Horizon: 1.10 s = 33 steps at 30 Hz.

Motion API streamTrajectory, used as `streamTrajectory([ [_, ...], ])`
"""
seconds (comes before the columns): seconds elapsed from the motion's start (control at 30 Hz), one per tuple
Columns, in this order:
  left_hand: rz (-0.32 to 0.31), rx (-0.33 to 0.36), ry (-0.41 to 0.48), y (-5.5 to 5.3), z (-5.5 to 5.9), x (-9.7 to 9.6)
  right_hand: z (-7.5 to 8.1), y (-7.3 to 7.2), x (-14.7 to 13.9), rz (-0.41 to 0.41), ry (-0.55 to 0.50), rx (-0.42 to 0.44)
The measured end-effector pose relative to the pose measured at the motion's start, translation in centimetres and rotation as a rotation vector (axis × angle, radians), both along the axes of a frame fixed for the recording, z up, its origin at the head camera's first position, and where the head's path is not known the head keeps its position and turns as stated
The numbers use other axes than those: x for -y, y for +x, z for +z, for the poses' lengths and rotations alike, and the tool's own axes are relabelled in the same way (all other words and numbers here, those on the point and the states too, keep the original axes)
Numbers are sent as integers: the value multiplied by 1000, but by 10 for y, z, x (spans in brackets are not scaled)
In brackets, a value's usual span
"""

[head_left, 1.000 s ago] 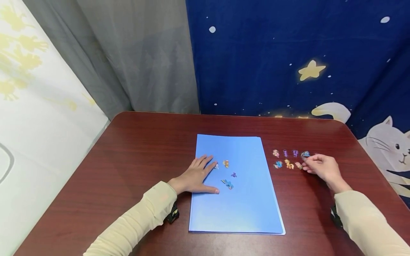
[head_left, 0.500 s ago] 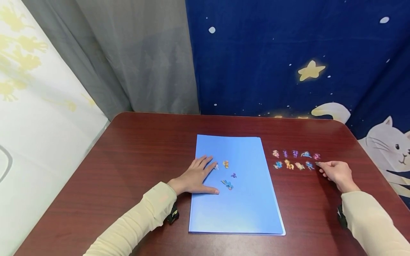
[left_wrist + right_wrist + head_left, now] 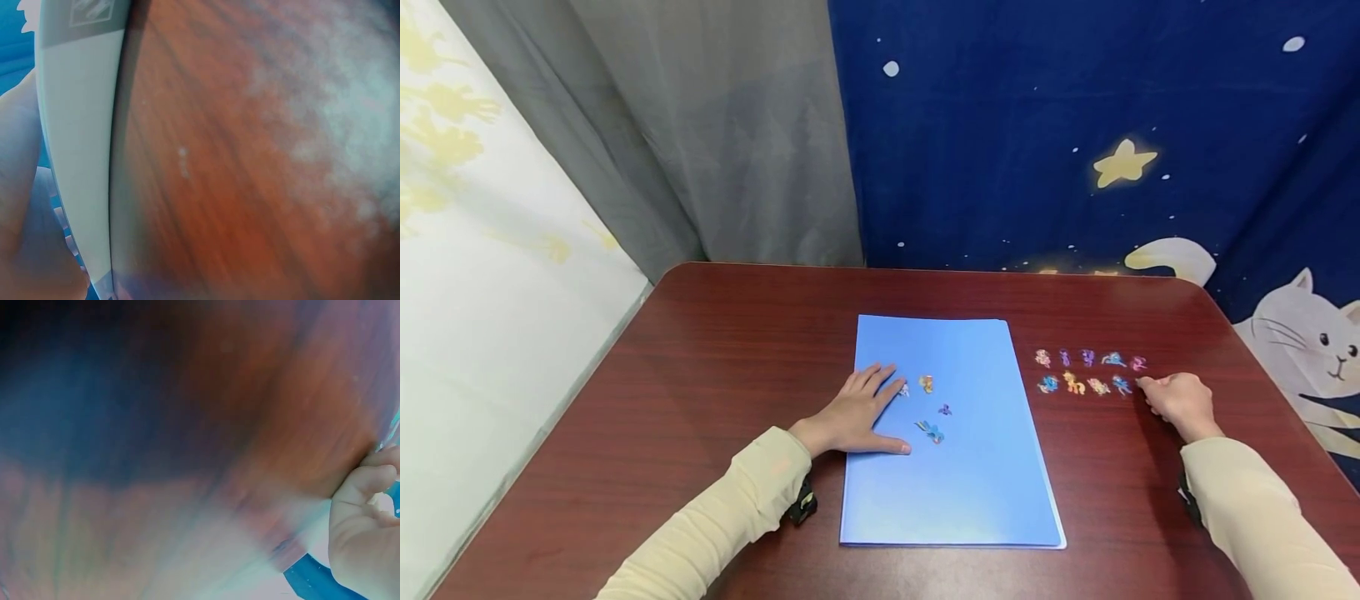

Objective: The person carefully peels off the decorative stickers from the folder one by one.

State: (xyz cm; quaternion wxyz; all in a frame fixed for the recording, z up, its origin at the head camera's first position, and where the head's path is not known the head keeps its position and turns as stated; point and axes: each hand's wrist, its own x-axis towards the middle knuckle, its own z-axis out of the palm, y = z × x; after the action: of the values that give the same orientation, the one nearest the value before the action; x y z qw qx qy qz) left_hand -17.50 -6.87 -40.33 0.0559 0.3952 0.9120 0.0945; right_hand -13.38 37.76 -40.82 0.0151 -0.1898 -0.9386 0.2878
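my right grip [image 3: 1180,402], having shifted outward over the last second, no longer covered the pink figure [image 3: 1138,363] and blue figure [image 3: 1121,385] at the right-hand part of the two rows on the worktop [image 3: 737,333], which i took to mean that the work had reached the lower row's outer end. its thumb and finger pinched a small piece [image 3: 1138,381], mostly hidden at the tips. my left grip [image 3: 853,417] lay spread on the blue folder [image 3: 962,487], beside four further figures [image 3: 929,431].
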Motion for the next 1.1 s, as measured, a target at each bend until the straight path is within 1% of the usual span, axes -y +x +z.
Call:
streamTrajectory([
  [0.13,0,2,-2,1,-1,0,1,0,0,12,24,35],
  [0.23,0,7,0,1,-1,0,2,0,-2,54,22,40],
  [0.3,1,10,4,1,-1,0,2,0,-4,81,0,55],
  [0.4,-2,12,15,0,-1,1,4,0,-9,97,-89,92],
  [0.57,8,14,16,-1,-1,3,6,0,-15,41,-342,175],
  [0.63,15,15,8,-2,-2,3,6,0,-15,26,-400,180],
  [0.7,17,15,9,-2,-2,4,5,-1,-16,21,-424,178],
  [0.9,4,11,19,-2,-2,2,1,0,-18,38,-418,146],
  [0.97,0,13,16,-2,-2,1,1,2,-16,52,-407,102],
  [1.1,-4,12,7,-3,-1,0,2,4,-1,96,-382,-43],
])
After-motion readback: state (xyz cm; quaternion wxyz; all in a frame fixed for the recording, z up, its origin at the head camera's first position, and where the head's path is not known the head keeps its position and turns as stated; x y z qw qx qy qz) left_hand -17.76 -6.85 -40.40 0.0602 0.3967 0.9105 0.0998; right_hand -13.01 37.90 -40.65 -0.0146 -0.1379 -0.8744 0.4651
